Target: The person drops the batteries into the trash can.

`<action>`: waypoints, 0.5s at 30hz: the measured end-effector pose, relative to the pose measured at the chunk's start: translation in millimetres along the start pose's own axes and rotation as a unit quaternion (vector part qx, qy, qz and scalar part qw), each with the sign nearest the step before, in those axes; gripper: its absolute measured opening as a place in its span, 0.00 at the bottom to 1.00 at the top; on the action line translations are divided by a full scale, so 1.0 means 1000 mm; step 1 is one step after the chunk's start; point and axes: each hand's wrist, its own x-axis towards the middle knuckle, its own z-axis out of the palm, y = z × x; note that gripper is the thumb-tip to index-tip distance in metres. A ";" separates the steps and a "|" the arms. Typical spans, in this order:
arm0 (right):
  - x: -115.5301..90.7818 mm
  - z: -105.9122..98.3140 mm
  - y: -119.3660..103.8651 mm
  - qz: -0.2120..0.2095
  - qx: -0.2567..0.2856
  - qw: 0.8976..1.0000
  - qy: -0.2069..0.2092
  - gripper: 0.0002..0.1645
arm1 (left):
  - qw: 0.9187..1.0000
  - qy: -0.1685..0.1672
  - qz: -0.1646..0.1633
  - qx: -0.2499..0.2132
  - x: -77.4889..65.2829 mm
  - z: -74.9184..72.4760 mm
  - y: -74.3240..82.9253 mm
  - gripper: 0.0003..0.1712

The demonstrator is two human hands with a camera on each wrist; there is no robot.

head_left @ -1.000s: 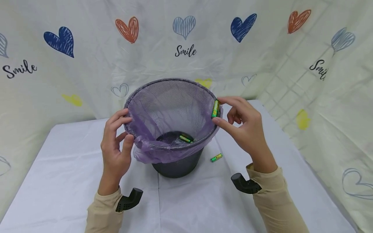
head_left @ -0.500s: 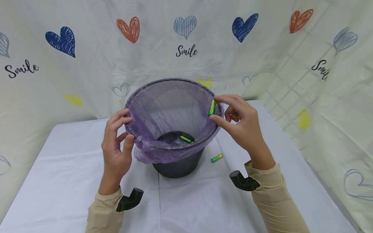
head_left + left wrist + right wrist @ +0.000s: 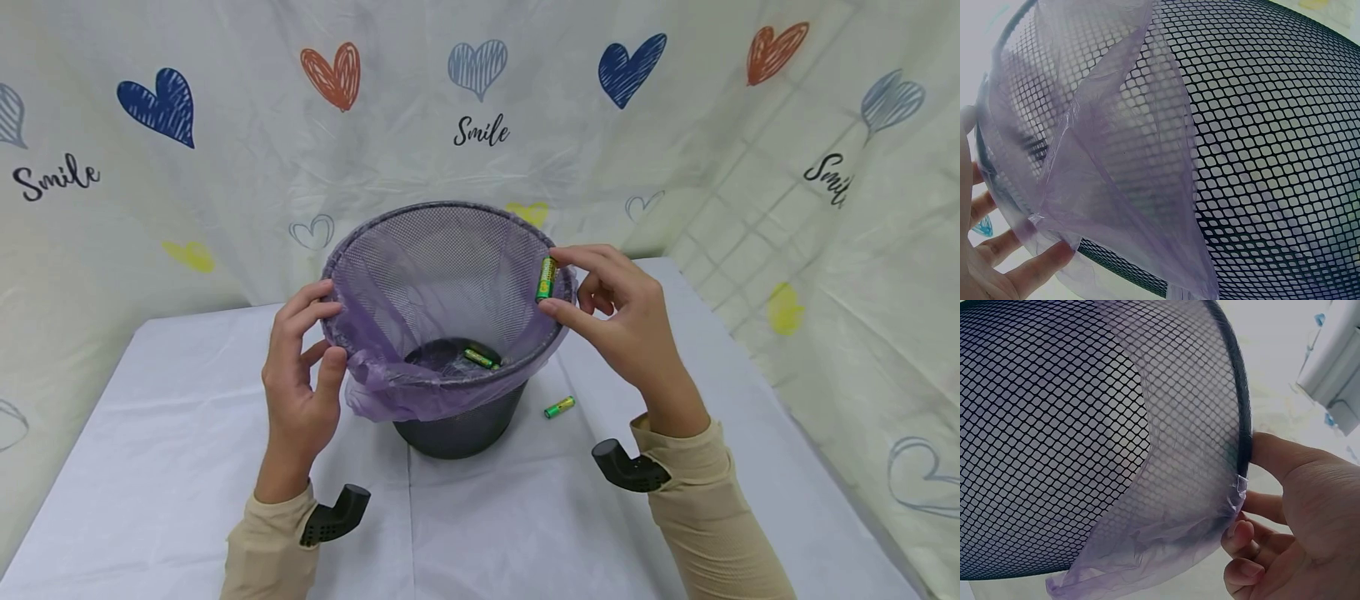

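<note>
In the head view, my right hand [image 3: 626, 317] pinches a green-and-yellow battery [image 3: 547, 279] by its ends between thumb and index finger. It is held upright over the right side of a dark mesh wastebasket [image 3: 442, 429]. A translucent purple bin bag [image 3: 405, 400] lines the basket and folds over its rim. My left hand [image 3: 303, 383] touches the left side of the rim with fingertips, fingers loosely bent; in the left wrist view its fingers [image 3: 1038, 269] lie against the bag's outside. A second battery [image 3: 480, 358] lies at the bottom inside.
Another green battery [image 3: 559, 407] lies on the white tablecloth [image 3: 480, 533], right of the basket. Behind the table hangs a pale curtain [image 3: 397, 158] printed with hearts and lettering. Black wrist-worn devices [image 3: 630, 467] sit on both sleeves.
My right hand has shifted slightly left with its battery, further over the basket's opening, then stayed nearly still. The left hand and basket look the same.
</note>
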 end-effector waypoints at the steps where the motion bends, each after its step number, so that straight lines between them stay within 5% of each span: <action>1: 0.000 0.000 0.000 -0.001 0.001 1.000 0.001 0.26 | 1.000 0.000 0.000 -0.001 0.000 0.000 0.000 0.32; 15: 0.001 -0.001 -0.002 -0.006 0.010 1.000 -0.013 0.25 | 1.000 0.001 0.003 0.001 0.000 0.000 0.001 0.32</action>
